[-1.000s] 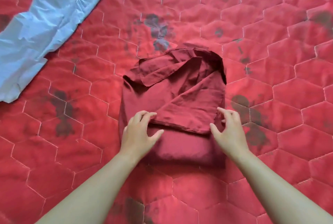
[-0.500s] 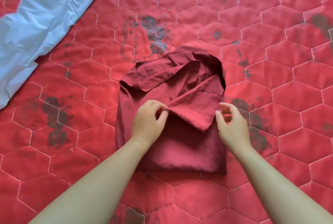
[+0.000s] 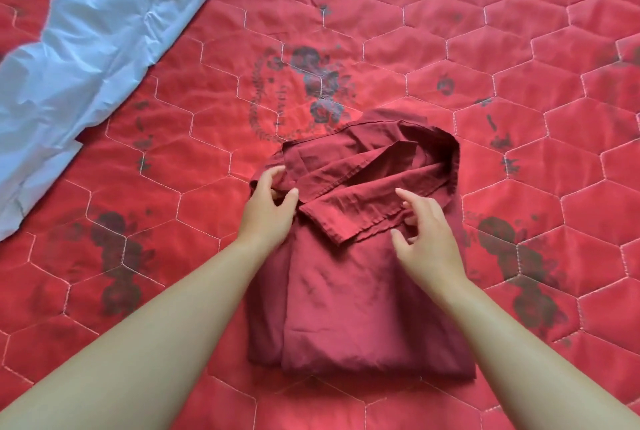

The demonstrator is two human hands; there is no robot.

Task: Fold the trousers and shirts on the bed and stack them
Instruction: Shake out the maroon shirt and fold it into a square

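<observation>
Left hand (image 3: 273, 197) pinches maroon shirt (image 3: 346, 308) edge; right hand (image 3: 429, 235) slack, grasping nothing. Risk: unpinned top fold may spring open, loosening the bundle.

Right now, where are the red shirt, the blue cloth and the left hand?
red shirt (image 3: 346, 308), head view, smooth lower panel.
blue cloth (image 3: 86, 59), head view, wrinkled middle.
left hand (image 3: 268, 211), head view, back of hand.

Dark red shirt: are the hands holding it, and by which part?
The left hand pinches the dark red shirt at its far left edge; the right hand grips nothing.
</observation>
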